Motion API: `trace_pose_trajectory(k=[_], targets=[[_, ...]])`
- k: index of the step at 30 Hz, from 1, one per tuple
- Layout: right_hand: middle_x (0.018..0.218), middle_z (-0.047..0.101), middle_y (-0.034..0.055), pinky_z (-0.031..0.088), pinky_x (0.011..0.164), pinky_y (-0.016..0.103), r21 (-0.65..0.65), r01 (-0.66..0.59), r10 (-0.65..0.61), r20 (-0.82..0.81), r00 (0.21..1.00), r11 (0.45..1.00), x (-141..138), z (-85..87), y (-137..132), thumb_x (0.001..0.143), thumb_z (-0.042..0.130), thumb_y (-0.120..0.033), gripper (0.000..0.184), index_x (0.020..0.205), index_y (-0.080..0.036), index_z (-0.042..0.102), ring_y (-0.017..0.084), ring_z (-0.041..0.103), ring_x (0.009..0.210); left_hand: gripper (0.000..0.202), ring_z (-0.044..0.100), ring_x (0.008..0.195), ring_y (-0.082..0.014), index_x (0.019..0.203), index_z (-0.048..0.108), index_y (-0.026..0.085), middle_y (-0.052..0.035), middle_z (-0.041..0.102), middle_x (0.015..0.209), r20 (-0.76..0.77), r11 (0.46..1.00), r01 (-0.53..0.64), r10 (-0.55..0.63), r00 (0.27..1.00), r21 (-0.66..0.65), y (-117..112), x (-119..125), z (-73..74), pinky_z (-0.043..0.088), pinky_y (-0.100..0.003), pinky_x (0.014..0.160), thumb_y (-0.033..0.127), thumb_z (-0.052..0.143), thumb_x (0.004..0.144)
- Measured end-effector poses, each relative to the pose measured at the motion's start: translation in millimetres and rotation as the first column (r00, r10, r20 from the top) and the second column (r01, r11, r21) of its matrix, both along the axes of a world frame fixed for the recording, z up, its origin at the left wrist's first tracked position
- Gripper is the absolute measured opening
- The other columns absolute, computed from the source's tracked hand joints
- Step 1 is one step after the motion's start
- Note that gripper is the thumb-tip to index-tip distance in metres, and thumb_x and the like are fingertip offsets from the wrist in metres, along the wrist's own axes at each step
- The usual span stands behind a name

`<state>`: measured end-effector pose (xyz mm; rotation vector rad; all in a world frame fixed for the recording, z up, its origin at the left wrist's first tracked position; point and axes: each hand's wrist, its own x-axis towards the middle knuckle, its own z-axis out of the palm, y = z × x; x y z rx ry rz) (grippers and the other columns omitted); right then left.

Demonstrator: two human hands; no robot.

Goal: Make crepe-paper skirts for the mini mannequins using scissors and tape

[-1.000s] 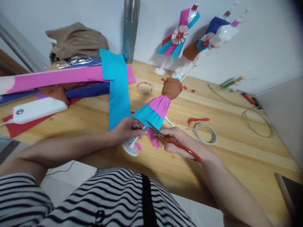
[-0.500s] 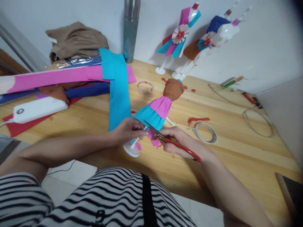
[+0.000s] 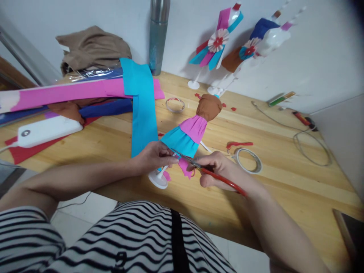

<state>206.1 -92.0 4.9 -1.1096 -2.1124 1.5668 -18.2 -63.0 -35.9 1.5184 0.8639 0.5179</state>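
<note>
A doll-like figure in layered crepe paper lies tilted in front of me, with a brown top [image 3: 209, 107], a pink tier [image 3: 194, 128] and a blue skirt [image 3: 181, 138]. Its white stand [image 3: 158, 179] points toward me. My left hand [image 3: 156, 157] pinches the blue skirt's lower edge; the fingertips partly hide what they grip. My right hand [image 3: 220, 170] is wrapped around red-handled scissors [image 3: 220, 176], whose blades lie along the blue hem close to my left fingers. Pink paper scraps [image 3: 185, 167] lie beneath the blades.
A long blue paper strip [image 3: 144, 125] hangs over a pink roll [image 3: 85, 93] at left, near a white power bank [image 3: 49, 131]. Tape rolls [image 3: 248, 160] and red scraps lie about. Dressed figures [image 3: 217, 40] and a bottle [image 3: 159, 38] stand along the wall.
My right hand has shifted slightly right, and the scissor blades look more closed along the blue hem. My left hand keeps its pinch in nearly the same place.
</note>
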Motion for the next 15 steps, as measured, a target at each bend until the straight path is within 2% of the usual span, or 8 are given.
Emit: trace_pose_trajectory(k=[4, 7, 9, 12, 15], targets=[[0.055, 0.034, -0.006, 0.025, 0.044, 0.021, 0.037, 0.0, -0.002, 0.047, 0.999, 0.999, 6.7, 1.9, -2.4, 0.075, 0.062, -0.061, 0.049, 0.083, -0.013, 0.065, 0.007, 0.025, 0.05, 0.026, 0.047, 0.055, -0.0094, 0.061, 0.058, 0.013, 0.0, 0.057, 0.055, 0.001, 1.0, -0.003, 0.003, 1.0, -0.008, -0.1, -0.5, -1.2, 0.033, -0.022, 0.05, 0.033, 0.064, 0.076], [0.057, 0.035, -0.0057, 0.025, 0.045, 0.022, 0.096, -0.055, 0.048, 0.077, 0.996, 0.994, 10.5, 4.7, -4.5, 0.077, 0.062, -0.057, 0.044, 0.089, -0.014, 0.063, 0.008, 0.026, 0.051, 0.028, 0.049, 0.058, -0.0103, 0.063, 0.06, 0.012, -0.0011, 0.058, 0.057, 0.01, 1.0, -0.003, 0.003, 1.0, 0.002, -0.4, -0.9, 0.9, 0.036, -0.022, 0.052, 0.036, 0.065, 0.075], [0.062, 0.042, -0.0037, 0.028, 0.047, 0.023, 0.123, -0.091, 0.079, 0.102, 0.992, 0.988, 11.1, 6.8, -5.2, 0.08, 0.057, -0.06, 0.048, 0.092, -0.015, 0.062, 0.009, 0.031, 0.054, 0.029, 0.049, 0.058, -0.0103, 0.064, 0.061, 0.011, -0.0013, 0.059, 0.059, 0.002, 1.0, -0.005, 0.005, 1.0, 0.027, -0.5, -1.4, 1.7, 0.035, -0.022, 0.053, 0.038, 0.064, 0.076], [0.072, 0.052, 0.0014, 0.033, 0.051, 0.024, 0.12, -0.078, 0.066, 0.105, 0.992, 0.99, 8.7, 9.2, -5.1, 0.079, 0.05, -0.068, 0.057, 0.093, -0.013, 0.06, 0.011, 0.039, 0.059, 0.028, 0.047, 0.059, -0.0098, 0.066, 0.061, 0.011, -0.0009, 0.057, 0.059, -0.015, 0.999, 0.007, -0.007, 1.0, 0.053, -0.4, -1.9, 1.9, 0.034, -0.023, 0.054, 0.036, 0.061, 0.078], [0.075, 0.055, 0.0031, 0.036, 0.054, 0.024, 0.074, -0.071, 0.065, 0.087, 0.994, 0.995, 4.8, 10.2, -4.6, 0.081, 0.05, -0.066, 0.054, 0.091, -0.014, 0.058, 0.012, 0.044, 0.062, 0.03, 0.041, 0.056, -0.0085, 0.06, 0.057, 0.012, 0.0013, 0.05, 0.054, -0.029, 0.995, 0.0, 0.003, 1.0, 0.098, -0.3, -1.6, 2.5, 0.029, -0.023, 0.052, 0.036, 0.063, 0.077]])
